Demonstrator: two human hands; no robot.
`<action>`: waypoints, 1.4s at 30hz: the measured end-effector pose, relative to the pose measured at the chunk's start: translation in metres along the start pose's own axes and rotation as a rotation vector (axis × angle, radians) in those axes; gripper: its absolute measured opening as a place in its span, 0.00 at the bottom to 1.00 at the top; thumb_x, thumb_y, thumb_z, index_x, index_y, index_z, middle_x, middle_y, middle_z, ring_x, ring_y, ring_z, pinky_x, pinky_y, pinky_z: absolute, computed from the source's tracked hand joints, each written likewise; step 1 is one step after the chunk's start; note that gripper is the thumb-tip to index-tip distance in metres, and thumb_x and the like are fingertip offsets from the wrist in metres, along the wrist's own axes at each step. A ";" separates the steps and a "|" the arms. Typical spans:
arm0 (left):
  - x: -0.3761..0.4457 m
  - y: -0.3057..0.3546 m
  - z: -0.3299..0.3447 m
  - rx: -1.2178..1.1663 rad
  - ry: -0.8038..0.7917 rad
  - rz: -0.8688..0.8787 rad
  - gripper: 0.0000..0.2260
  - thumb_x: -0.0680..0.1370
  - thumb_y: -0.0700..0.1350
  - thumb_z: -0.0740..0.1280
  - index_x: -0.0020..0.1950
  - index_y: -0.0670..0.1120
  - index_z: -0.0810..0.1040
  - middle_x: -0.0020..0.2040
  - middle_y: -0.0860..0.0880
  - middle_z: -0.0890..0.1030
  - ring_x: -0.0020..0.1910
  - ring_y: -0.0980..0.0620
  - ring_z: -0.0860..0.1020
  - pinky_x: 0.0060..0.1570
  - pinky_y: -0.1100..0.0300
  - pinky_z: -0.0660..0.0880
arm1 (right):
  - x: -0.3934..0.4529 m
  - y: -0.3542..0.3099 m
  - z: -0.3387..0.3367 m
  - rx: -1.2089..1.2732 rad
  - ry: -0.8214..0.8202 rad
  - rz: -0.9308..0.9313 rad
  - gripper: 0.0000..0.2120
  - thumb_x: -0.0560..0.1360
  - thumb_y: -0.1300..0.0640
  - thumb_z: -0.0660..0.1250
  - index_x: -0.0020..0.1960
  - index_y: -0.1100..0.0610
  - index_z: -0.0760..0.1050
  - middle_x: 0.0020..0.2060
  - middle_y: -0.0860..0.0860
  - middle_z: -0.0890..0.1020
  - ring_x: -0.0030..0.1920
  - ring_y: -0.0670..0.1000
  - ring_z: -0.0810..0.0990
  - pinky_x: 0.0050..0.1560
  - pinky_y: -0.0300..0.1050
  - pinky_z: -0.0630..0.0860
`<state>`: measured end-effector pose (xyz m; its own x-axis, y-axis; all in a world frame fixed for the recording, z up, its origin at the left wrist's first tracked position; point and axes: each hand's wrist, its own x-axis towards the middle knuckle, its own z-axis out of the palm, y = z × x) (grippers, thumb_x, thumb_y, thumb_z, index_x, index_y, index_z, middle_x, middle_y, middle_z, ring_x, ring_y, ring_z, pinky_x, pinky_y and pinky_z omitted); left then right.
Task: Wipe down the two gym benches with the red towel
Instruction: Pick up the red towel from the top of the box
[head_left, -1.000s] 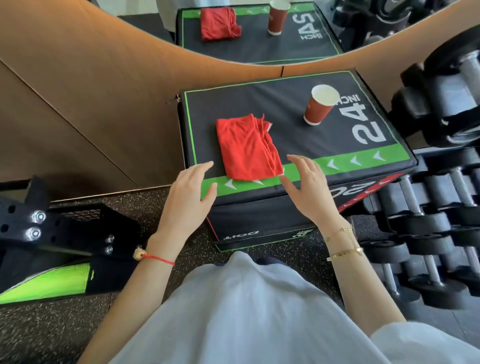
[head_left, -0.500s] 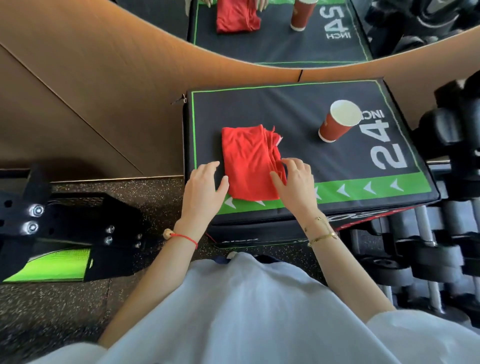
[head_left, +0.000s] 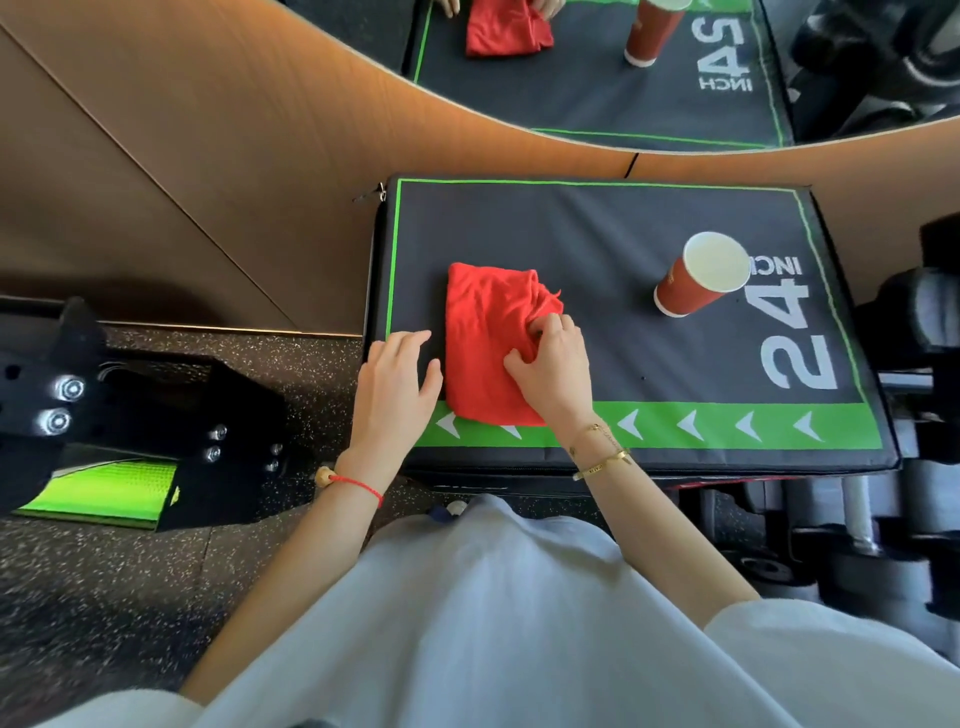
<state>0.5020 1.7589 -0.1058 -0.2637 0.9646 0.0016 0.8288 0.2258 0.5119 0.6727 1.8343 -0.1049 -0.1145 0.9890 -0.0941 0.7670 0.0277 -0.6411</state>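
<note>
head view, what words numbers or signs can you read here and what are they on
"24" in large white digits, on the top of the black padded box.
"INCH" in small white letters beside the 24, partly covered by the red paper cup.
"24 INCH" again, reversed, in the mirror above the box.
White arrowheads in a row on the green stripe along the box's near edge.
Print on the cup's side: too small to read.

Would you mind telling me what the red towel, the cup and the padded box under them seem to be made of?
Red towel: soft woven or knitted cloth, matte; it bunches into folds under the right hand.
Cup: probably paper, smooth red wall, pale inside, thin rolled rim.
Padded box: likely foam under matte black vinyl or coated fabric; printed markings, stitched edges.
</note>
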 end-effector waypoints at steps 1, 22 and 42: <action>0.000 -0.001 0.000 0.003 0.007 0.006 0.16 0.80 0.43 0.64 0.67 0.41 0.75 0.61 0.44 0.78 0.59 0.42 0.74 0.59 0.46 0.73 | 0.001 -0.001 -0.001 0.034 -0.006 0.018 0.11 0.69 0.59 0.68 0.48 0.60 0.70 0.45 0.53 0.74 0.48 0.57 0.73 0.45 0.47 0.66; -0.028 -0.006 0.022 0.162 0.022 0.175 0.17 0.79 0.43 0.65 0.68 0.44 0.75 0.68 0.46 0.74 0.68 0.45 0.70 0.66 0.49 0.70 | -0.047 0.032 -0.048 0.631 0.052 0.236 0.10 0.69 0.62 0.68 0.46 0.57 0.68 0.40 0.52 0.78 0.40 0.49 0.74 0.46 0.50 0.74; -0.040 -0.042 -0.009 -0.005 -0.275 0.777 0.13 0.76 0.39 0.66 0.61 0.43 0.80 0.61 0.46 0.80 0.63 0.45 0.75 0.67 0.47 0.69 | -0.208 -0.019 0.002 0.773 0.635 0.551 0.10 0.64 0.57 0.66 0.43 0.54 0.68 0.39 0.52 0.79 0.40 0.49 0.76 0.45 0.50 0.74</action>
<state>0.4732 1.7094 -0.1198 0.5150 0.8445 0.1470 0.7228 -0.5200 0.4551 0.6802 1.6280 -0.0745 0.6258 0.7399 -0.2470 -0.0051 -0.3127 -0.9498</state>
